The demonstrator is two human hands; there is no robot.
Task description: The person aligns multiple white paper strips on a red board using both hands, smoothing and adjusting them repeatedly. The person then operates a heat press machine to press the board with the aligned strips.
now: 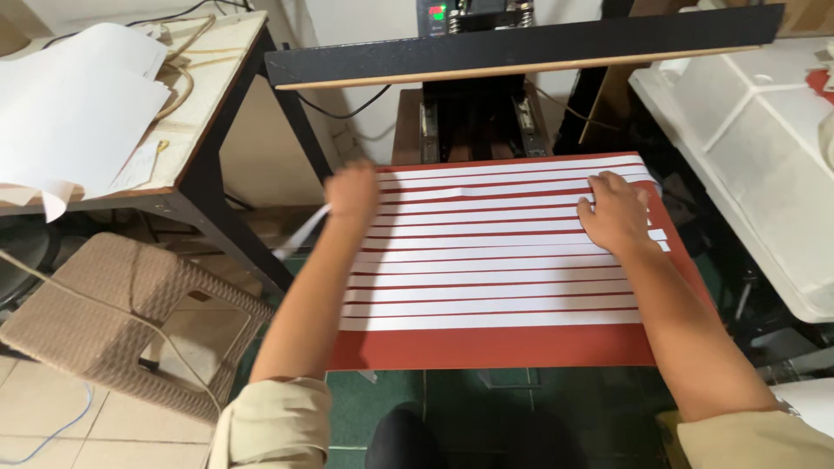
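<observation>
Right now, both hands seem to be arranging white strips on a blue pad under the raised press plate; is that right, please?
Not quite: the pad is red, not blue, as the head view shows. Both the left hand and right hand are on the white strips, below the raised press plate.

Open room above the red pad [486,347], its near strip bare. Hemmed overhead at the far edge by the raised black press plate [521,43]. Crowded left by the desk [208,148] leg and wicker stool [122,321], right by a white plastic tub [764,156].
</observation>
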